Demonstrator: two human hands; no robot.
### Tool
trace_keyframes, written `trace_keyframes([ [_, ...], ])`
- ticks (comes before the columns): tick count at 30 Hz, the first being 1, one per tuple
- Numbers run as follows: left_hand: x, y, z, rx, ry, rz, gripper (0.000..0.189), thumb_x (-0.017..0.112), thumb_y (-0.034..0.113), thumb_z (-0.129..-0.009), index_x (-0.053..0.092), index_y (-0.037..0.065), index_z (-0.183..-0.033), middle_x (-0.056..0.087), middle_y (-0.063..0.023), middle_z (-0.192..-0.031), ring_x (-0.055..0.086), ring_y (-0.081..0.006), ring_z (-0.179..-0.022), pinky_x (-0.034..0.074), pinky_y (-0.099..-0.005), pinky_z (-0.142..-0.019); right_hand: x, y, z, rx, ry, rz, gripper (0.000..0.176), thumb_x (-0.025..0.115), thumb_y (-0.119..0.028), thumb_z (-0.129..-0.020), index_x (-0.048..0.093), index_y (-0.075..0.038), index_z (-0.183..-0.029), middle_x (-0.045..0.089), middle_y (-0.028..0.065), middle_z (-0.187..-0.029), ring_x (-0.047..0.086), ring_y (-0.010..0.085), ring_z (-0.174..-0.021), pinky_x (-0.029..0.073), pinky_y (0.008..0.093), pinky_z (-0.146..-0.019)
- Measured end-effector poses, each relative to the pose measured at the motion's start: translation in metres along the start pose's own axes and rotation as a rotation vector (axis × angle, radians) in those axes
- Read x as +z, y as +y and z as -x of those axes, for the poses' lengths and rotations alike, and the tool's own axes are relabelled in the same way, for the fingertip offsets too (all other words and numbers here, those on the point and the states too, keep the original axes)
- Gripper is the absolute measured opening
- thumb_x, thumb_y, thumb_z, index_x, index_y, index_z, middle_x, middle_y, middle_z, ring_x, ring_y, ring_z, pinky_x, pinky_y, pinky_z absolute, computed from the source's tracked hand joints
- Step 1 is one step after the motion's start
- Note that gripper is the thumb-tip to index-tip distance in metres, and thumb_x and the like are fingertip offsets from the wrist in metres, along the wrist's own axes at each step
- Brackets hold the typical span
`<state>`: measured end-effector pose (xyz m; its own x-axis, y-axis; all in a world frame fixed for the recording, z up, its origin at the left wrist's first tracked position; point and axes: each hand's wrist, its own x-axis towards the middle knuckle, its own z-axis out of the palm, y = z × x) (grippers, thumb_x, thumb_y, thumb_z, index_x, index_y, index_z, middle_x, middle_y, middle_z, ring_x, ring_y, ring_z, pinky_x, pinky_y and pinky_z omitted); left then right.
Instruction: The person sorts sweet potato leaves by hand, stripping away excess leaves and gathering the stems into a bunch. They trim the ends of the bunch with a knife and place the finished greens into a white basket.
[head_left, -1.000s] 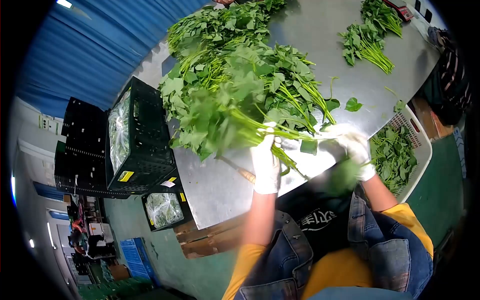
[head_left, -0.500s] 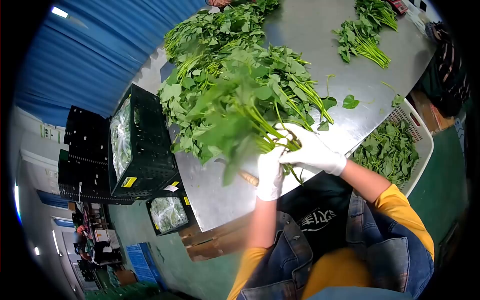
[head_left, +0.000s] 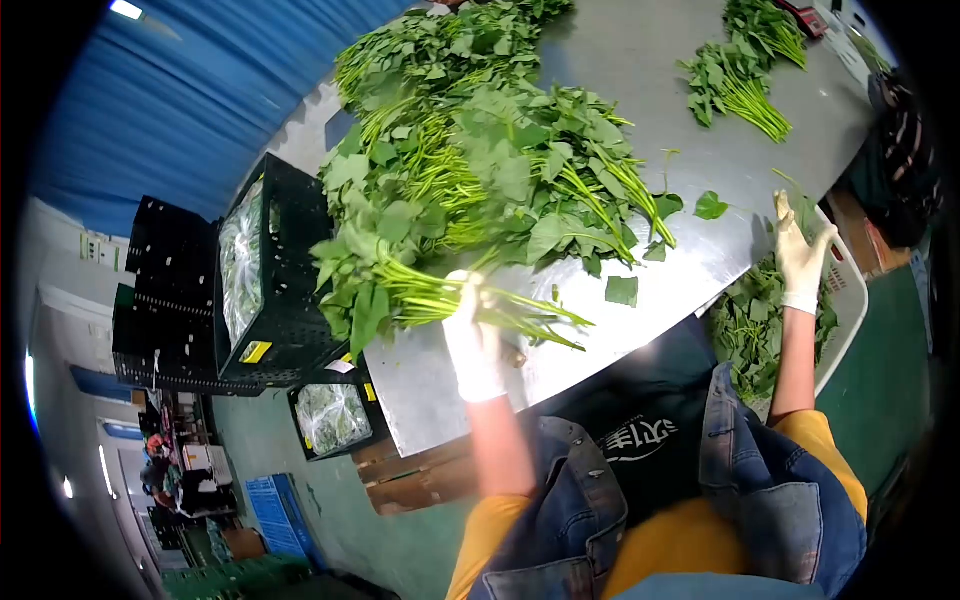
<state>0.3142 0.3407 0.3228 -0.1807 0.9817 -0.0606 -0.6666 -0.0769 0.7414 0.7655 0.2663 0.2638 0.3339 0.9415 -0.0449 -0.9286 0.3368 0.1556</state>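
My left hand point(head_left: 472, 335), in a white glove, grips a bunch of leafy green stems point(head_left: 415, 285) over the near left part of the metal table. The leaves point left and the cut stem ends stick out to the right. Apart from it, my gloved right hand point(head_left: 797, 250) is over the white basket point(head_left: 848, 290) at the table's right edge, fingers spread and nothing in them. Loose leaves and stems point(head_left: 750, 335) lie inside that basket. A large heap of the same greens point(head_left: 440, 170) covers the table's left side, just beyond my left hand.
Two sorted bunches point(head_left: 735, 85) lie at the far right of the metal table point(head_left: 620, 60). Stray leaves point(head_left: 621, 290) are scattered near its front edge. Dark crates point(head_left: 290, 270) with plastic-wrapped greens stand at the left, and a blue crate point(head_left: 283, 515) sits on the floor.
My hands have parted. The left has moved left with the bunch, now lying sideways; the right has let go and moved right to the basket. A leaf piece now lies on the table.
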Motion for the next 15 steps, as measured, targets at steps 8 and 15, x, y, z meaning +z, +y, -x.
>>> trace_keyframes([
  [8,-0.012,-0.013,0.006,-0.216,-0.012,-0.211,0.018,0.062,0.002,-0.089,0.056,0.003,-0.105,0.061,-0.0104,-0.091,0.058,-0.0168,-0.074,0.049,-0.0253,-0.066,-0.052,0.152,-0.011,0.211,-0.325,1.995,0.047,0.071,-0.026,-0.080,0.059,0.003,-0.116,0.069,0.0114,-0.088,0.067,0.0214,-0.076,0.053,0.0309,-0.069],
  [15,-0.035,-0.021,0.003,-0.119,-0.294,0.076,0.020,0.065,0.001,-0.085,0.058,0.001,-0.104,0.062,-0.0112,-0.093,0.057,-0.0149,-0.073,0.049,-0.0246,-0.068,-0.058,0.186,-0.018,-0.164,-0.545,2.790,0.019,0.067,-0.023,-0.077,0.068,-0.007,-0.086,0.065,0.0193,-0.077,0.062,0.0376,-0.075,0.048,0.0469,-0.068],
])
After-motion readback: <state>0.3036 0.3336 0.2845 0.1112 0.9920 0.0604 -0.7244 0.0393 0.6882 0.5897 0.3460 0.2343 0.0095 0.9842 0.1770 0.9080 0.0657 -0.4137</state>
